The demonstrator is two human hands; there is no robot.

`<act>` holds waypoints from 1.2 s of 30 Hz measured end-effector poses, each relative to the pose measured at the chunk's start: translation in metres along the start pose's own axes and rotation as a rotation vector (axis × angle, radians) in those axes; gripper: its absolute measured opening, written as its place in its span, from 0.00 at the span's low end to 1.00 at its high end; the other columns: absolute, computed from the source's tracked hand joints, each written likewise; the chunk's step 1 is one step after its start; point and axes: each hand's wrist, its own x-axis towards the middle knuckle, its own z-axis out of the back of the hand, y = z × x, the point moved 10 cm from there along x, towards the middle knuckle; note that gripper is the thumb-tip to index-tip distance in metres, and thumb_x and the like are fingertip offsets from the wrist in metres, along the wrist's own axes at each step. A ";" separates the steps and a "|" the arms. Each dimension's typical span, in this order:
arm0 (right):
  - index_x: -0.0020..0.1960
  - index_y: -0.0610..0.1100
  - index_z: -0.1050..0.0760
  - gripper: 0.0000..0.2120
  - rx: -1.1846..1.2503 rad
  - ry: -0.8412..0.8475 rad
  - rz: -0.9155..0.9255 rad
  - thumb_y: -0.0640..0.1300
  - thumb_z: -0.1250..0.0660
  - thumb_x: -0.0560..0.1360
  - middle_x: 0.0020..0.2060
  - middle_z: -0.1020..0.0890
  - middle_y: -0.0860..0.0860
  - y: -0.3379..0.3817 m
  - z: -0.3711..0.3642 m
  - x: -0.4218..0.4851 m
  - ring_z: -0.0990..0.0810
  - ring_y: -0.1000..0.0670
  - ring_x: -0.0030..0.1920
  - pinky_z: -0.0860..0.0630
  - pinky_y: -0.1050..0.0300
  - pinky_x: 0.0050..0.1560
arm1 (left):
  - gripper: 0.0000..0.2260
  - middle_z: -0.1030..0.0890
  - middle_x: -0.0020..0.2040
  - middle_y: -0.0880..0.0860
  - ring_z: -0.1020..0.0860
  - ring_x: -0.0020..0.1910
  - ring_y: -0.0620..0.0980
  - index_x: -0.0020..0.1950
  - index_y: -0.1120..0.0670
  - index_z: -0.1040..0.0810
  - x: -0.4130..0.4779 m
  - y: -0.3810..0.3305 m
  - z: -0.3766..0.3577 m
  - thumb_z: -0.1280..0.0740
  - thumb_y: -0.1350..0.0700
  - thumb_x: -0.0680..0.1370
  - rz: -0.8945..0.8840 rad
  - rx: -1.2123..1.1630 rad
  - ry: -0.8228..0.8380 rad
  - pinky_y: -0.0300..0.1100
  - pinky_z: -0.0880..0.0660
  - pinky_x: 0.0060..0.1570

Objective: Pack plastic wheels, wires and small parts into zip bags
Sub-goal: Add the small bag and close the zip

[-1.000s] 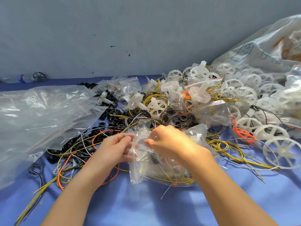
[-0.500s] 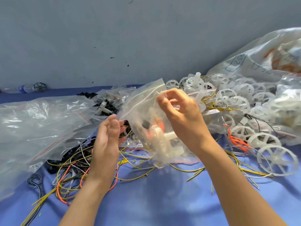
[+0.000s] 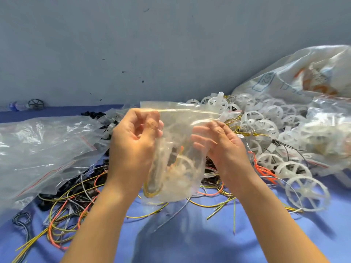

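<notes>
You held the bag (image 3: 180, 126) upright above the wires (image 3: 64, 211), its zip (image 3: 190, 110) running level from your pinching left hand (image 3: 133, 141) toward your right hand (image 3: 220, 143), whose loose, unclenched fingers touched the bag's right edge.

One head-worn wide-angle view looks forward and down, close over the blue tabletop (image 3: 190, 243) toward the wall (image 3: 171, 44).
</notes>
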 end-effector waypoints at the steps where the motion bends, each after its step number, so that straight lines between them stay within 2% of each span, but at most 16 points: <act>1: 0.49 0.46 0.25 0.04 -0.006 -0.013 -0.004 0.46 0.37 0.79 0.47 0.14 0.47 -0.001 0.002 -0.001 0.15 0.47 0.46 0.21 0.52 0.51 | 0.07 0.18 0.37 0.47 0.22 0.35 0.42 0.43 0.52 0.22 -0.001 -0.002 0.000 0.34 0.53 0.81 0.021 -0.009 -0.021 0.39 0.26 0.39; 2: 0.49 0.47 0.25 0.05 -0.004 -0.015 -0.010 0.47 0.36 0.78 0.46 0.14 0.47 -0.004 0.002 -0.002 0.15 0.47 0.45 0.21 0.53 0.50 | 0.07 0.17 0.37 0.47 0.22 0.35 0.42 0.43 0.51 0.22 -0.003 -0.002 0.002 0.34 0.53 0.81 0.047 -0.019 -0.043 0.39 0.26 0.38; 4: 0.49 0.47 0.25 0.09 -0.005 0.019 -0.007 0.51 0.35 0.74 0.46 0.14 0.47 -0.005 -0.004 -0.002 0.15 0.48 0.43 0.20 0.55 0.47 | 0.07 0.16 0.39 0.46 0.22 0.35 0.41 0.43 0.50 0.22 -0.003 -0.015 0.004 0.34 0.52 0.81 -0.015 0.029 -0.043 0.37 0.25 0.37; 5: 0.49 0.46 0.25 0.10 -0.019 0.041 0.004 0.52 0.35 0.74 0.46 0.14 0.47 -0.004 -0.007 -0.001 0.15 0.48 0.43 0.20 0.56 0.47 | 0.07 0.16 0.39 0.46 0.22 0.35 0.42 0.44 0.50 0.22 -0.002 -0.021 0.003 0.35 0.51 0.81 -0.052 0.062 -0.031 0.36 0.25 0.38; 7: 0.49 0.46 0.23 0.10 -0.065 0.059 0.056 0.52 0.35 0.76 0.45 0.15 0.48 0.004 -0.009 -0.005 0.16 0.49 0.42 0.20 0.56 0.47 | 0.06 0.17 0.37 0.45 0.21 0.35 0.42 0.45 0.51 0.23 -0.003 -0.017 0.002 0.35 0.53 0.81 -0.010 0.043 -0.039 0.38 0.25 0.39; 10: 0.46 0.47 0.19 0.08 -0.052 0.006 0.110 0.51 0.33 0.75 0.40 0.17 0.50 0.014 -0.007 -0.007 0.20 0.51 0.37 0.21 0.57 0.46 | 0.06 0.17 0.37 0.46 0.21 0.36 0.44 0.46 0.55 0.22 -0.004 -0.007 0.011 0.35 0.55 0.81 0.067 -0.007 -0.042 0.41 0.22 0.40; 13: 0.46 0.48 0.18 0.08 -0.054 -0.047 0.111 0.51 0.30 0.71 0.38 0.18 0.50 0.023 -0.002 -0.009 0.24 0.54 0.34 0.20 0.55 0.46 | 0.06 0.16 0.39 0.49 0.19 0.37 0.46 0.46 0.55 0.20 -0.002 -0.009 0.019 0.33 0.53 0.78 0.081 -0.075 -0.008 0.38 0.20 0.40; 18: 0.44 0.46 0.16 0.09 -0.026 -0.103 0.076 0.50 0.29 0.69 0.37 0.18 0.48 0.031 0.003 -0.018 0.27 0.55 0.30 0.27 0.64 0.30 | 0.09 0.18 0.35 0.50 0.19 0.33 0.47 0.45 0.56 0.19 -0.006 0.018 0.020 0.30 0.51 0.72 0.281 -0.218 0.054 0.37 0.21 0.35; 22: 0.44 0.47 0.15 0.09 -0.081 -0.140 0.051 0.51 0.29 0.71 0.36 0.17 0.50 0.028 0.012 -0.025 0.30 0.57 0.26 0.31 0.67 0.26 | 0.08 0.17 0.38 0.52 0.18 0.35 0.48 0.41 0.52 0.16 -0.013 0.034 0.022 0.29 0.49 0.71 0.369 -0.233 0.112 0.37 0.21 0.36; 26: 0.46 0.46 0.18 0.06 -0.104 -0.231 0.013 0.46 0.32 0.76 0.32 0.19 0.54 0.015 0.023 -0.023 0.28 0.56 0.28 0.28 0.66 0.29 | 0.08 0.16 0.38 0.50 0.18 0.35 0.46 0.47 0.53 0.17 -0.016 0.045 0.023 0.30 0.50 0.72 0.382 -0.194 0.074 0.36 0.21 0.37; 29: 0.46 0.46 0.18 0.05 -0.108 -0.213 0.037 0.46 0.32 0.77 0.36 0.16 0.52 0.019 0.019 -0.014 0.21 0.55 0.33 0.22 0.63 0.38 | 0.08 0.16 0.38 0.49 0.19 0.36 0.44 0.49 0.53 0.18 -0.012 0.046 0.024 0.31 0.51 0.73 0.360 -0.188 0.048 0.36 0.20 0.38; 32: 0.48 0.46 0.18 0.05 -0.081 -0.197 0.048 0.46 0.31 0.77 0.40 0.16 0.50 0.021 0.017 -0.005 0.21 0.51 0.38 0.21 0.57 0.47 | 0.03 0.16 0.39 0.48 0.19 0.38 0.43 0.49 0.51 0.18 -0.006 0.053 0.025 0.31 0.56 0.77 0.361 -0.150 0.018 0.35 0.20 0.39; 36: 0.50 0.46 0.19 0.05 -0.079 -0.202 0.019 0.45 0.32 0.78 0.41 0.17 0.51 0.014 0.018 0.004 0.20 0.52 0.38 0.21 0.60 0.46 | 0.05 0.16 0.41 0.47 0.19 0.41 0.43 0.49 0.51 0.17 0.000 0.063 0.020 0.31 0.52 0.77 0.399 -0.127 0.046 0.38 0.21 0.45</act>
